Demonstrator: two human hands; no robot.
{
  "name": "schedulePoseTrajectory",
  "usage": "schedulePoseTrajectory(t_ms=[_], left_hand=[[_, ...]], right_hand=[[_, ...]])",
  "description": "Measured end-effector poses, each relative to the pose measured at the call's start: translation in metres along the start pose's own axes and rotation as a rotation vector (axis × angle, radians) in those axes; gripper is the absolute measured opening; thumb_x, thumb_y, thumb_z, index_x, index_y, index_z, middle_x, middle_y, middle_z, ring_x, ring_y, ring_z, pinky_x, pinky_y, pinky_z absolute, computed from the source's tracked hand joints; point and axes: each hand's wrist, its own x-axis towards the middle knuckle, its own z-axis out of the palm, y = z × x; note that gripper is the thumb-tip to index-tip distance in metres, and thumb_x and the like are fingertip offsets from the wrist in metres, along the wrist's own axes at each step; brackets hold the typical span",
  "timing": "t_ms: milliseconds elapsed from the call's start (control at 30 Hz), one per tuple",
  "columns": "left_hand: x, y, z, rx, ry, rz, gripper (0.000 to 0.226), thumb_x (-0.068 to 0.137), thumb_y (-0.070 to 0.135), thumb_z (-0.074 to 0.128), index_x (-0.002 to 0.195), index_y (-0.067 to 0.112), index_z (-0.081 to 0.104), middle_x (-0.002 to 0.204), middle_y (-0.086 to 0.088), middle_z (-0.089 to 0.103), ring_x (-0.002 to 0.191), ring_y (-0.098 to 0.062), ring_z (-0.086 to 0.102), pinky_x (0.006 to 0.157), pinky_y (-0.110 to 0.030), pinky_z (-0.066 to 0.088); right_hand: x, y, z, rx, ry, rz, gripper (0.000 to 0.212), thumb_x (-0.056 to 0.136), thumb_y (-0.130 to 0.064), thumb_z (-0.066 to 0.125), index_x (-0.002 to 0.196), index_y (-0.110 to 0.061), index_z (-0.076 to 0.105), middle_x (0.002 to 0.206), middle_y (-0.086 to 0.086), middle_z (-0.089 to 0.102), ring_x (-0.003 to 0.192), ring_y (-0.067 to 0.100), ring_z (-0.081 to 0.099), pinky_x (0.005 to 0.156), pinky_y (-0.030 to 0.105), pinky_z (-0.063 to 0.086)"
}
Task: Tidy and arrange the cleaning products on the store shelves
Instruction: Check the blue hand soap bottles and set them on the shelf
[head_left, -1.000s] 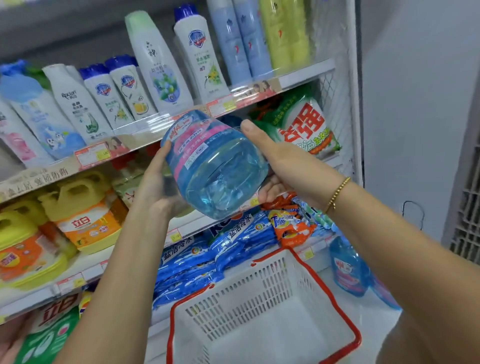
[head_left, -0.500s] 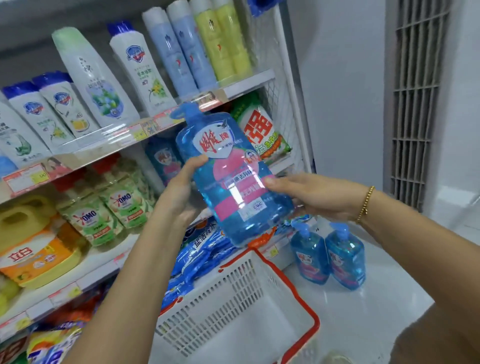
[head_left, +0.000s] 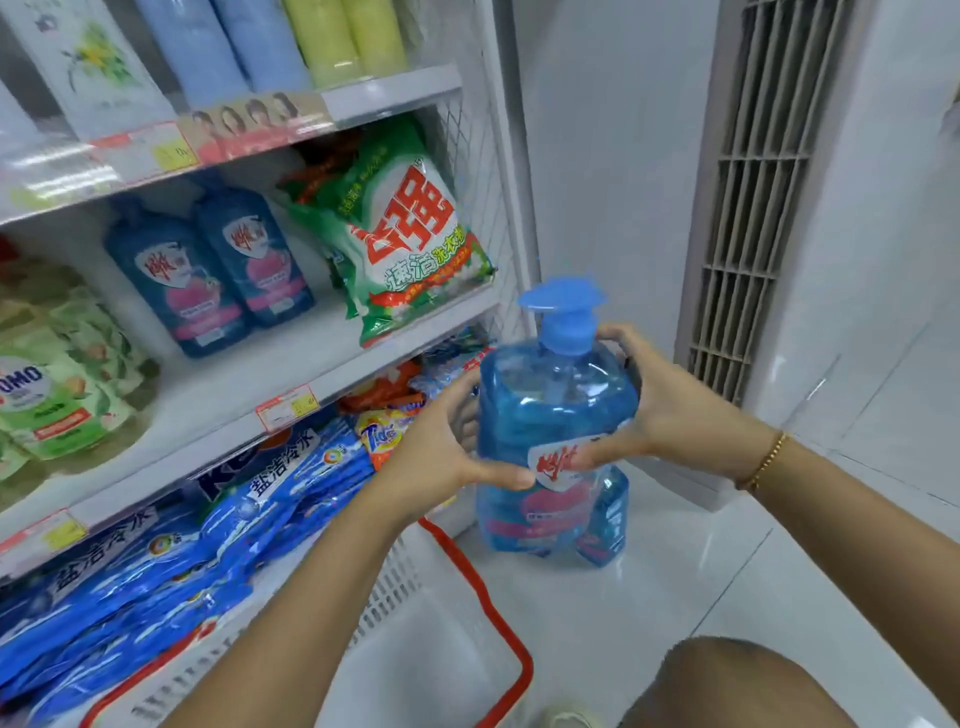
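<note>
I hold a big clear-blue pump bottle (head_left: 550, 415) of liquid soap upright in both hands, low and to the right of the shelf unit, above the floor. My left hand (head_left: 441, 452) grips its left side with the thumb across the label. My right hand (head_left: 670, 410) wraps round its right shoulder near the pump head. Behind and below it at least one like bottle (head_left: 605, 525) stands on the floor. Two dark-blue bottles (head_left: 208, 270) of the same brand stand on the middle shelf (head_left: 249, 384).
A green-and-white detergent bag (head_left: 410, 244) leans at the middle shelf's right end. Blue packets (head_left: 171, 561) and orange bags fill the lower shelf. A white basket with red rim (head_left: 498, 613) sits below my arms. A white floor-standing vent unit (head_left: 753, 208) is at right.
The bottle has come away from the shelf front and gone down and right toward the floor bottles. My view has swung right and downward. Both hands kept their hold.
</note>
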Motion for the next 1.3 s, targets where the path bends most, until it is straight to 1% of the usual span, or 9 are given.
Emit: schedulePoseTrajectory(t_ms=[200, 300, 400, 533, 700, 833, 900, 1100, 1300], left_hand=[[0.043, -0.074, 0.019, -0.02, -0.213, -0.164, 0.091, 0.058, -0.022, 0.078, 0.13, 0.023, 0.047, 0.124, 0.012, 0.062, 0.117, -0.002, 0.058, 0.092, -0.017, 0.047], [0.048, -0.117, 0.03, -0.003, -0.215, -0.254, 0.093, 0.059, -0.023, 0.077, 0.136, 0.017, 0.044, 0.13, 0.005, 0.059, 0.117, 0.0, 0.056, 0.094, -0.018, 0.046], [0.05, -0.153, 0.039, -0.003, -0.221, -0.316, 0.09, 0.061, -0.023, 0.075, 0.139, 0.007, 0.043, 0.132, -0.001, 0.057, 0.11, 0.006, 0.057, 0.093, -0.015, 0.045], [0.057, -0.176, 0.043, 0.031, -0.182, -0.359, 0.082, 0.068, -0.015, 0.077, 0.137, 0.017, 0.046, 0.124, 0.005, 0.059, 0.106, -0.004, 0.059, 0.088, -0.015, 0.049], [0.076, -0.192, 0.039, 0.113, -0.184, -0.419, 0.061, 0.077, -0.017, 0.067, 0.132, 0.002, 0.05, 0.109, -0.001, 0.058, 0.09, -0.007, 0.059, 0.076, -0.012, 0.051], [0.094, -0.194, 0.036, 0.482, -0.038, -0.288, 0.053, 0.083, 0.004, 0.069, 0.133, 0.014, 0.053, 0.129, -0.002, 0.053, 0.117, -0.015, 0.054, 0.092, -0.013, 0.038], [0.101, -0.189, 0.033, 0.622, 0.088, -0.179, 0.052, 0.087, 0.012, 0.066, 0.136, 0.02, 0.05, 0.139, 0.002, 0.044, 0.125, -0.012, 0.044, 0.094, -0.01, 0.028], [0.12, -0.19, 0.024, 0.667, 0.018, -0.242, 0.067, 0.086, 0.015, 0.067, 0.146, 0.014, 0.036, 0.153, -0.002, 0.029, 0.138, -0.018, 0.032, 0.108, -0.024, 0.026], [0.119, -0.172, 0.021, 0.62, -0.032, -0.32, 0.062, 0.088, 0.019, 0.067, 0.144, 0.014, 0.04, 0.156, -0.002, 0.025, 0.142, -0.017, 0.027, 0.11, -0.026, 0.024]], right_hand=[[-0.006, 0.092, 0.008, -0.07, 0.128, 0.056, 0.095, 0.049, -0.008, 0.094, 0.128, -0.033, 0.046, 0.114, -0.018, 0.063, 0.103, 0.001, 0.062, 0.087, 0.02, 0.052], [-0.009, 0.135, 0.022, -0.154, 0.206, 0.049, 0.093, 0.044, -0.015, 0.097, 0.121, -0.041, 0.05, 0.114, -0.019, 0.061, 0.104, 0.004, 0.059, 0.088, 0.021, 0.05], [-0.013, 0.168, 0.038, -0.189, 0.285, 0.06, 0.092, 0.04, -0.025, 0.097, 0.115, -0.05, 0.05, 0.114, -0.025, 0.058, 0.104, -0.005, 0.056, 0.084, 0.011, 0.046], [-0.014, 0.205, 0.053, -0.202, 0.356, 0.137, 0.09, 0.043, -0.031, 0.096, 0.115, -0.053, 0.045, 0.116, -0.025, 0.055, 0.104, -0.006, 0.053, 0.082, 0.014, 0.045], [-0.014, 0.253, 0.07, -0.211, 0.464, 0.236, 0.088, 0.047, -0.023, 0.093, 0.118, -0.042, 0.046, 0.116, -0.015, 0.056, 0.101, -0.001, 0.053, 0.086, 0.025, 0.048], [-0.009, 0.279, 0.086, -0.255, 0.428, 0.27, 0.088, 0.049, -0.033, 0.092, 0.125, -0.032, 0.048, 0.116, -0.014, 0.055, 0.1, -0.008, 0.05, 0.08, 0.004, 0.038], [-0.011, 0.286, 0.091, -0.264, 0.406, 0.273, 0.09, 0.049, -0.032, 0.093, 0.126, -0.033, 0.046, 0.117, -0.017, 0.054, 0.102, -0.006, 0.049, 0.08, 0.003, 0.038], [-0.021, 0.294, 0.098, -0.174, 0.458, 0.315, 0.096, 0.05, -0.015, 0.093, 0.121, -0.048, 0.039, 0.119, -0.02, 0.047, 0.11, -0.001, 0.047, 0.085, 0.011, 0.04], [-0.011, 0.267, 0.084, -0.354, 0.211, 0.518, 0.093, 0.059, -0.016, 0.088, 0.133, -0.033, 0.033, 0.123, 0.0, 0.047, 0.106, 0.017, 0.053, 0.081, 0.016, 0.044]])
